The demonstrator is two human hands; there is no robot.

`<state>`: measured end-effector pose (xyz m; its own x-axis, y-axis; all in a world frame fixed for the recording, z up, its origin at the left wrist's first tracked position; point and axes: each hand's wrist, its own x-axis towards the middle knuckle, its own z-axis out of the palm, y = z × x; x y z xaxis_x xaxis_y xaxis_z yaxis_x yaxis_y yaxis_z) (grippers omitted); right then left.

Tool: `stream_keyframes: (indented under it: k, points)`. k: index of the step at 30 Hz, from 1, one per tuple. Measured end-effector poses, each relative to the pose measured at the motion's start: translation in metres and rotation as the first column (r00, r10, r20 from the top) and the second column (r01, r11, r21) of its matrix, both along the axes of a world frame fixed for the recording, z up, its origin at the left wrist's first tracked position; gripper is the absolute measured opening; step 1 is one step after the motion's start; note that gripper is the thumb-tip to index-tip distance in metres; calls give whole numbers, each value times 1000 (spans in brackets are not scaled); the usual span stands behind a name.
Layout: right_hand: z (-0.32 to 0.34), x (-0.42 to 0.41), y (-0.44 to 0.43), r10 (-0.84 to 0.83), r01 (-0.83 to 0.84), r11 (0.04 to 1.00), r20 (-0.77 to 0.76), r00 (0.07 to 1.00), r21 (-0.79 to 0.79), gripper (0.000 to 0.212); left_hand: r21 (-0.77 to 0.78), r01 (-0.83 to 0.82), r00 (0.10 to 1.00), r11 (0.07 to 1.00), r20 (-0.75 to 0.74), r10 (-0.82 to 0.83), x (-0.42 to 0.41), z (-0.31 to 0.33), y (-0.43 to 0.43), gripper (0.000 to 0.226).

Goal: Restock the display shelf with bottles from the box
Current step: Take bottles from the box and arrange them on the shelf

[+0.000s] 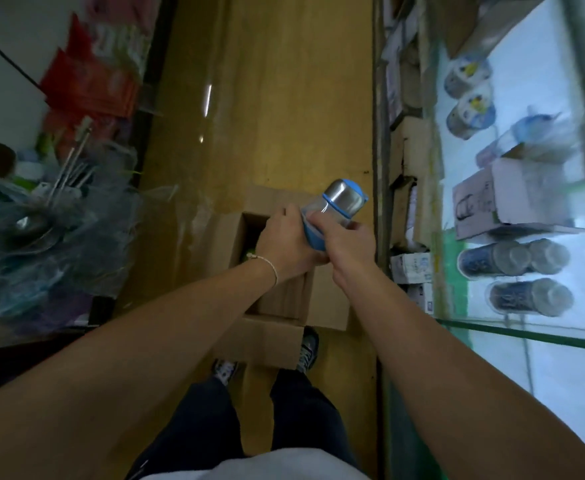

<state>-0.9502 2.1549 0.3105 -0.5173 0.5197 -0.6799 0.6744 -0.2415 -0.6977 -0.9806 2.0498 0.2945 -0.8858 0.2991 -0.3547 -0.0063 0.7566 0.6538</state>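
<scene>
Flanking the floor (pixel 284 98) at right, shelf (pixel 540 81) carries dark bottles (pixel 492 263) lying on their sides. Open box (pixel 329 306) stands on the floor just beside the shelf. Bottle (pixel 341 199), steel with blue trim, is tilted above the box. Left hand (pixel 284 242) and right hand (pixel 344 245) both grip its lower end.

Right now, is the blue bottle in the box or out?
Out. The left hand and right hand hold the bottle, tilted, above the open box.
</scene>
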Motion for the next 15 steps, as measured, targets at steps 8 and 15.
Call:
stream_keyframes:
  k: [8,15]
  points:
    - [103,17,-7,-170,207,965,-216,961,160,87,141,208,959,968,-224,-174,1,105,2,74]
    - [199,44,-11,-275,392,880,-386,880,267,73,215,412,852,886,-436,-290,4,196,6,78]
